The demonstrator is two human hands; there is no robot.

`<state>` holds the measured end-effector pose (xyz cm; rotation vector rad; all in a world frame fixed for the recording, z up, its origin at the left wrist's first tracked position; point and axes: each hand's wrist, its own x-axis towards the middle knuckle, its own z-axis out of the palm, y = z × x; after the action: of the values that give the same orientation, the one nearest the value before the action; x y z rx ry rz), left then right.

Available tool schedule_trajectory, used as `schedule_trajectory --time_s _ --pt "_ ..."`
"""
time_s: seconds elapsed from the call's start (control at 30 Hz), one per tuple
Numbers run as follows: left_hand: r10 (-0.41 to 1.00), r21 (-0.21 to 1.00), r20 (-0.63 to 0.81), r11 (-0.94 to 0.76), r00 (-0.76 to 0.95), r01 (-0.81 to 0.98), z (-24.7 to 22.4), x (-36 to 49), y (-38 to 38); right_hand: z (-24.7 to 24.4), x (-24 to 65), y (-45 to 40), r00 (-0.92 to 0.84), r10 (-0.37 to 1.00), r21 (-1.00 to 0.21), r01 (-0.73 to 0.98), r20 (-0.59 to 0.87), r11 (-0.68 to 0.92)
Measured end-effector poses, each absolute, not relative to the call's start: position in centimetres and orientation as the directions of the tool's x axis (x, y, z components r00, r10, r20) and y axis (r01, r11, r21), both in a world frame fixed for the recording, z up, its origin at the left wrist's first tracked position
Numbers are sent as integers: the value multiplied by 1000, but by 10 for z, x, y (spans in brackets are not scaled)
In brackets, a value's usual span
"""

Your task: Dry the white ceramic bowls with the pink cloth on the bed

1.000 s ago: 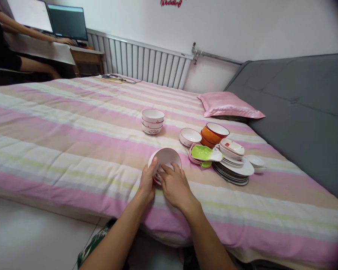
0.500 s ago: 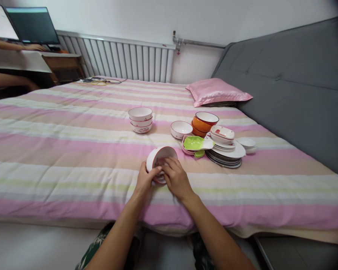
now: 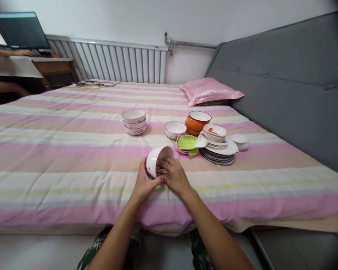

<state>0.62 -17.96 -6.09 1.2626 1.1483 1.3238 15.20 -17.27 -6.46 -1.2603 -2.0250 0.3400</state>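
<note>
Both hands are together on one white bowl [image 3: 153,162], tilted on its side near the bed's front edge: the left hand [image 3: 145,183] grips its outside, the right hand [image 3: 175,177] has its fingers inside the mouth. Beyond them on the striped bed [image 3: 101,157] stand three stacked bowls [image 3: 134,123]; to their right, a single bowl [image 3: 175,129], orange bowls [image 3: 196,123], a green leaf-shaped dish [image 3: 189,142] and stacked plates [image 3: 218,154]

A pink satin pillow [image 3: 211,91] lies on the striped bedspread [image 3: 59,150] beside a gray headboard [image 3: 284,67], far right. Along the far wall I see a pale radiator [image 3: 109,60] and metal pipe [image 3: 194,44]; at left, a person's hand [image 3: 24,53] rests on a desk [image 3: 55,69] near a monitor [image 3: 19,30].
</note>
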Motion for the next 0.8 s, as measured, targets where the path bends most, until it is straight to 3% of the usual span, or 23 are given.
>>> schedule_trajectory --time_s 0.23,0.43,0.57,0.8 --pt "993 993 121 -121 -12 -18 -59 6 -178 -68 148 -169 -171 843 -582 653 510 485" --pt "993 992 120 -120 14 -24 -55 4 -178 -60 152 -169 51 749 -600 635 661 486" --pt "992 992 124 -124 33 -8 -53 5 -180 -61 152 -169 102 653 -530 684 750 501" --pt "977 977 202 -205 73 49 -58 3 -181 -66 146 -166 30 582 -385 777 813 498"
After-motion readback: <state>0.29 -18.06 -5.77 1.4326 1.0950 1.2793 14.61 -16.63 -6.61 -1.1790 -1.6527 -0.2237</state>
